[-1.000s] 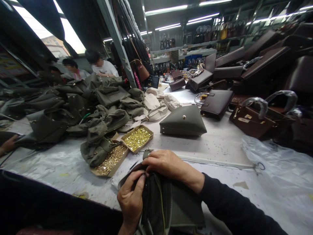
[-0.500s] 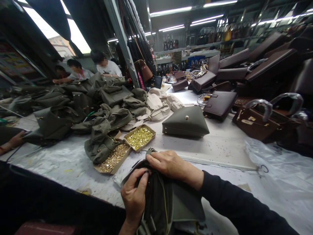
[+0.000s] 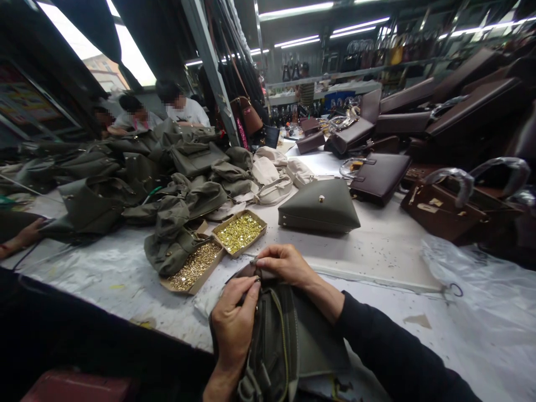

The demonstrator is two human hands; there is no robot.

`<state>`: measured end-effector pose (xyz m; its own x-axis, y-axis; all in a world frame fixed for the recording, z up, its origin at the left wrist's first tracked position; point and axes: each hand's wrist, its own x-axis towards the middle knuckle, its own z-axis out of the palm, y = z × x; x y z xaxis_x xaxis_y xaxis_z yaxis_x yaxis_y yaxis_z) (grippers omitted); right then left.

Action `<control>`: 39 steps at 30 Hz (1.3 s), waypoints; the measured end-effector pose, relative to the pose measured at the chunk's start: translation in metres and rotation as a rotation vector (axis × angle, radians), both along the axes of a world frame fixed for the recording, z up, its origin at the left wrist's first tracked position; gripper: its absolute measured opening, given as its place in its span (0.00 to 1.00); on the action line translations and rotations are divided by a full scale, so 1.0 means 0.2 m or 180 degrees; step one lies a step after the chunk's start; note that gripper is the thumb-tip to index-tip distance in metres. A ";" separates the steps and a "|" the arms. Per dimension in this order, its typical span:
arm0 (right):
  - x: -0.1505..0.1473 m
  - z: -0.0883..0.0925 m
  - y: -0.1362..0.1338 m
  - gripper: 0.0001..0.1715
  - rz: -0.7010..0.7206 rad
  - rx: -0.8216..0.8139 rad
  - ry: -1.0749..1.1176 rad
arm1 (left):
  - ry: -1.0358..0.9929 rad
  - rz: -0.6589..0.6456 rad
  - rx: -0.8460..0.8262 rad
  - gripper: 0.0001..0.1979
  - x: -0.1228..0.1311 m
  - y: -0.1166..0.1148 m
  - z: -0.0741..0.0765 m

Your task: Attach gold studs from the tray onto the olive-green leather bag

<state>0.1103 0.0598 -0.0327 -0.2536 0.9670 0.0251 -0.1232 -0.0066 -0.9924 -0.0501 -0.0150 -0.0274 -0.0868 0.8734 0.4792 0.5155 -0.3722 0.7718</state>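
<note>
An olive-green handbag (image 3: 312, 340) lies at the table's near edge, its zipped opening and dark lining turned toward me. My left hand (image 3: 234, 318) is closed in a pinch at the bag's upper left edge, thumb against forefinger. Just beyond it, my right hand (image 3: 288, 265) pinches a small part at the bag's far rim, and the two sets of fingertips are close together. What exactly lies between the fingertips is too small to make out. Past my hands stand a box of gold-coloured studs (image 3: 220, 249) and a box of brighter yellow metal pieces (image 3: 263, 226).
A finished-looking olive bag (image 3: 320, 206) lies ahead. Piled olive bags (image 3: 167, 162) fill the left; dark brown handbags (image 3: 381, 178) crowd the right, near clear plastic sheeting (image 3: 481, 296). Another person's hand (image 3: 25, 237) is at the far left. Several people sit behind the pile.
My right hand has drawn its fingers from a flatter grip over the rim into a fingertip pinch. My left hand has shifted slightly up and right. The bag's opening has turned a little.
</note>
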 end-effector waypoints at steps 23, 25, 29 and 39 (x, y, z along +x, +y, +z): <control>-0.02 -0.07 -0.04 0.14 -0.0007 -0.0013 0.0798 | 0.0002 0.0515 -0.0515 0.11 0.00 0.02 -0.08; -0.02 -0.08 -0.04 0.14 0.0008 -0.0007 0.0829 | -0.0278 0.0612 -0.0924 0.14 0.00 0.02 -0.08; -0.02 -0.08 -0.05 0.14 0.0054 -0.0056 0.0931 | -0.0837 0.0754 -0.1298 0.18 0.01 0.03 -0.08; -0.02 -0.07 -0.05 0.14 0.0042 -0.0144 0.1007 | -0.1065 0.0905 -0.1296 0.20 0.03 0.03 -0.12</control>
